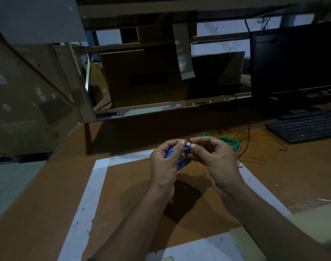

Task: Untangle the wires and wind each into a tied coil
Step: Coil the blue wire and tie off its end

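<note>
Both hands are raised over the worktop (48, 194) centre. The left hand (165, 161) grips the blue coil (179, 162) and the right hand (213, 159) pinches its tie end. Best keep the loops clamped while cinching the tie snug. Green wire (230, 143) lies at 1 o'clock, keyboard (302, 129) and monitor (296, 59) at 2; the room is dim.
</note>
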Tool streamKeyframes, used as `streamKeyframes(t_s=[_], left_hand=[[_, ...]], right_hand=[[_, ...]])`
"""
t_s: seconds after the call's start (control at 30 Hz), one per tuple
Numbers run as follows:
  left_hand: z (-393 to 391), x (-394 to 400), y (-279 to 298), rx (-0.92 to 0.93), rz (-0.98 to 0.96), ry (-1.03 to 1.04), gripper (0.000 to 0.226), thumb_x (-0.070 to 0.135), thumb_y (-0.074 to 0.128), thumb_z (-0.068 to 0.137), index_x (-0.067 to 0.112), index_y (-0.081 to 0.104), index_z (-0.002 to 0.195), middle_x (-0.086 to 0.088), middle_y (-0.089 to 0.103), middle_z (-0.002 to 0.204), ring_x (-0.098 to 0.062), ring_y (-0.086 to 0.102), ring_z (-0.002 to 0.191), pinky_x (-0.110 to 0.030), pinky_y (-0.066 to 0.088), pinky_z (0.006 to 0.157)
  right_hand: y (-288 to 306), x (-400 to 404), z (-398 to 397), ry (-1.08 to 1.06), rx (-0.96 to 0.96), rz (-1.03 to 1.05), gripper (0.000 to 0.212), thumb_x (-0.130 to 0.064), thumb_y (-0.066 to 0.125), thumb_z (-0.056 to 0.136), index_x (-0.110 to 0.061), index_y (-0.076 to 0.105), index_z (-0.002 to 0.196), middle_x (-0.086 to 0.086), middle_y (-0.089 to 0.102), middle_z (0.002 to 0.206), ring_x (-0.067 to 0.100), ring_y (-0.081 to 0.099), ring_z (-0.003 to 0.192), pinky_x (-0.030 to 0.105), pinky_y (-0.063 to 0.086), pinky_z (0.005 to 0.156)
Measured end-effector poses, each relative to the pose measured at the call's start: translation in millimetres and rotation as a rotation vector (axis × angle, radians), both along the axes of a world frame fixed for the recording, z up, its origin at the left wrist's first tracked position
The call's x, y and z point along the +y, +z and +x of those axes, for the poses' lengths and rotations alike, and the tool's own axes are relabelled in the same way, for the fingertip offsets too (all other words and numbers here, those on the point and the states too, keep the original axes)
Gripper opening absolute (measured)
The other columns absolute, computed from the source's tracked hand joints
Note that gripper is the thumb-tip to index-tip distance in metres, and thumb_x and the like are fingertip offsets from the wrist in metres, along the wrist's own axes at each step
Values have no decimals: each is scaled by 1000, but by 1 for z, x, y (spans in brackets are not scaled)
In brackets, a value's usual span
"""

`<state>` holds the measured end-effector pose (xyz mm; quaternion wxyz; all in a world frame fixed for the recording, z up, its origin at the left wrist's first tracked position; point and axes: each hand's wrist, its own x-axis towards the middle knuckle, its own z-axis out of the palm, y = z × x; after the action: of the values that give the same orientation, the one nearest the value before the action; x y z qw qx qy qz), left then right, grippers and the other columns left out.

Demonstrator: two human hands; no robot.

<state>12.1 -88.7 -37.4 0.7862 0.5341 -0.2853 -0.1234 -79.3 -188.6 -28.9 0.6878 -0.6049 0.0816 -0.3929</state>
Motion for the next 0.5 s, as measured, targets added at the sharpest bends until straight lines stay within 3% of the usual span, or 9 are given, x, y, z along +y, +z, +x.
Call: streamKeyframes(t_s=[0.17, 0.37, 0.5], left_hand=[[-2, 1, 2, -83, -7, 15, 8, 15, 68, 96, 16, 74, 101, -7, 73, 106, -20, 70, 98, -24, 58, 78], [2, 2, -1, -165, -16, 43, 9, 16, 69, 96, 15, 75, 103, -7, 75, 105, -29, 72, 102, -34, 62, 82], [1, 3, 0, -166, -15, 38, 9, 16, 69, 96, 16, 75, 102, -7, 75, 104, -28, 72, 101, -35, 62, 82]], right_hand=[[0, -1, 1, 28, -5, 63, 12, -3, 67, 92, -9, 71, 102, 5, 77, 97, 23, 75, 97, 33, 63, 83], [-3, -4, 3, 89, 5, 139, 13, -5, 68, 92, -10, 71, 104, 8, 76, 101, 30, 70, 101, 36, 63, 87], [-3, -4, 3, 90, -4, 132, 13, -5, 68, 91, -11, 72, 102, 13, 76, 104, 36, 70, 106, 45, 60, 93]])
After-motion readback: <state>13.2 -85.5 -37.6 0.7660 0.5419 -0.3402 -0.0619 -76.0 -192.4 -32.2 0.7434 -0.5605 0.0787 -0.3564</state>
